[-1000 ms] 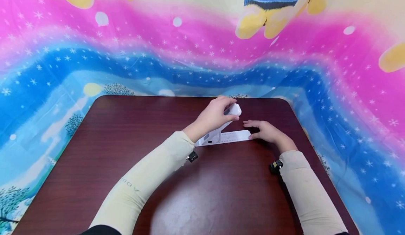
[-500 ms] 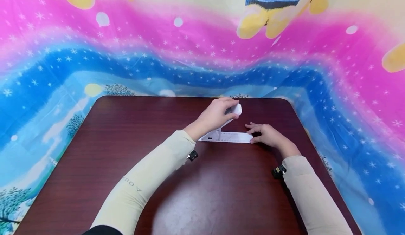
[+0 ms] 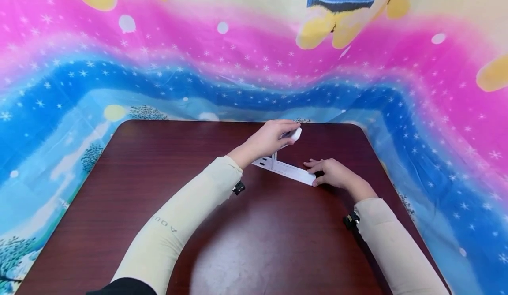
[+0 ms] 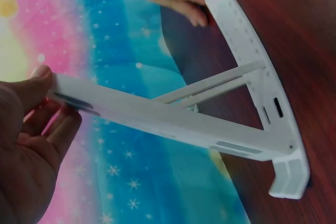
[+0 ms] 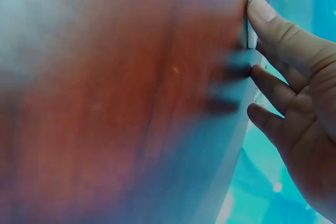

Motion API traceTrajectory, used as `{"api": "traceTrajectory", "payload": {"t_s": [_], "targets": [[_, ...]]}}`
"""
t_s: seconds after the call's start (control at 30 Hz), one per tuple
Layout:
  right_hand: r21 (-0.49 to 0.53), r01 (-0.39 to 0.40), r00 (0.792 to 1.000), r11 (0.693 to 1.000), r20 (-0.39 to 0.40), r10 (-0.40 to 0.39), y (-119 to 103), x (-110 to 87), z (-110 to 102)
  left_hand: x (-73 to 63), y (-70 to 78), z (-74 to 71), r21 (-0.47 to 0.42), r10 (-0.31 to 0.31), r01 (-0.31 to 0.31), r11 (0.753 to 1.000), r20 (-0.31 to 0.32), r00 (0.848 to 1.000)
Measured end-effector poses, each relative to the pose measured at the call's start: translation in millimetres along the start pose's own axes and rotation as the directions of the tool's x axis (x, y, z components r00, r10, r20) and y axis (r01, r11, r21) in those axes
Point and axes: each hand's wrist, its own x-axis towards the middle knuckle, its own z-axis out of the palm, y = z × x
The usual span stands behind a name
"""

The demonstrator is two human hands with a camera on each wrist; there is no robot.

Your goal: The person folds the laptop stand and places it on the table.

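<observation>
A white folding laptop stand [image 3: 291, 173] rests on the table, unfolded, its slim base flat and its upper arm [image 4: 157, 115] slanting up on a thin strut [image 4: 210, 81]. My left hand [image 3: 259, 141] grips the raised end of that arm between thumb and fingers, and hides much of the arm in the head view. At the base's right end, my right hand [image 3: 337, 174] pinches the tip, thumb on the near edge and a finger behind it. The right wrist view shows the thumb [image 5: 262, 11] against the white edge, the other fingers spread at the tabletop.
The dark red-brown wooden table [image 3: 190, 154] has rounded far corners. Behind and beside it hangs a cloth backdrop [image 3: 238, 61] in pink and blue with snowflakes. A small black camera [image 3: 238, 188] sits at the left wrist.
The stand's base has turned, its right end coming nearer and its left end going farther back. The right hand has closed on the base's end; the left keeps hold of the arm.
</observation>
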Motion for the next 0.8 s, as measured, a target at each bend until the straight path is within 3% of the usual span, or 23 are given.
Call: {"api": "traceTrajectory", "payload": {"t_s": [0.17, 0.3, 0.43, 0.6, 0.8], "targets": [[-0.015, 0.054, 0.998, 0.998, 0.01, -0.054, -3.0, -2.8, -0.7, 2.4, 0.3, -0.7, 0.031, -0.015, 0.015, 0.999, 0.001, 1.0], [-0.046, 0.045, 0.999, 0.998, 0.016, -0.044, -5.2, -4.1, 1.2, 3.7, 5.4, 2.1, 0.047, -0.045, 0.045, 0.998, 0.002, 0.999], [-0.105, 0.038, 0.999, 0.994, 0.015, -0.037, -18.7, -2.4, 5.9, 2.2, 4.9, 2.0, 0.025, -0.046, 0.047, 0.999, -0.007, 0.999], [-0.183, 0.095, 0.995, 0.978, 0.018, -0.093, -37.3, -0.4, 12.4, -0.7, -2.5, 0.8, -0.025, -0.065, 0.064, 0.998, -0.032, 0.997], [-0.086, 0.146, 0.989, 0.986, 0.053, -0.142, -28.2, 5.1, 12.6, -0.3, -6.9, 3.4, -0.086, -0.078, 0.073, 0.994, -0.058, 0.995]]}}
